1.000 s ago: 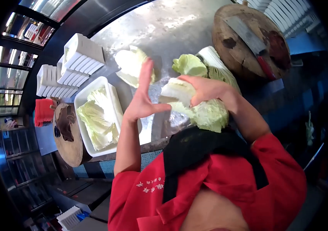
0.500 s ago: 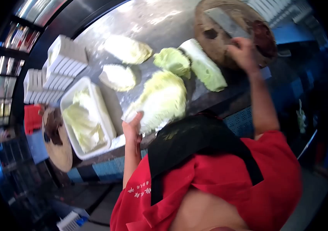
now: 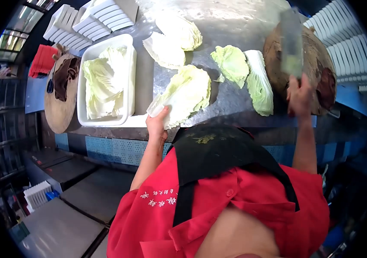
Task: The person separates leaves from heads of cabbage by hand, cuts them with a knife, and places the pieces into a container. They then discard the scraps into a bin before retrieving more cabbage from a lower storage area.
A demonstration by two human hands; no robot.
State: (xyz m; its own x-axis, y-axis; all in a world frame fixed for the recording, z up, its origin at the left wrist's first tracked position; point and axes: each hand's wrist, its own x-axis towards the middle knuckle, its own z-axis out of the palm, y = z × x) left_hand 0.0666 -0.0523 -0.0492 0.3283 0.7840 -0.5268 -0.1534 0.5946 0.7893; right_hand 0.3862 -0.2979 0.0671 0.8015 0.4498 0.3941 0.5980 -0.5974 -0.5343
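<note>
My left hand (image 3: 157, 122) grips the pale stem end of a napa cabbage leaf (image 3: 186, 92) at the table's front edge. My right hand (image 3: 299, 96) is closed around the handle of a cleaver (image 3: 292, 45), whose blurred broad blade points away from me over the round wooden chopping block (image 3: 273, 49). Left of that block lie a long cabbage piece (image 3: 259, 81) and a loose green leaf (image 3: 231, 64). Farther back rest a cabbage half (image 3: 183, 33) and a whitish cabbage piece (image 3: 162, 50).
A white tub (image 3: 132, 81) with cabbage leaves stands at left. Beyond it are stacked white containers (image 3: 106, 19) and another round board (image 3: 58, 114) bearing a dark brown cloth (image 3: 66, 77). White racks (image 3: 342, 38) stand behind the chopping block, which has a dark red item (image 3: 326, 88) on it.
My right hand has brought the cleaver up from lying across the block to pointing away from me. The left hand keeps hold of the leaf. The camera view has rotated.
</note>
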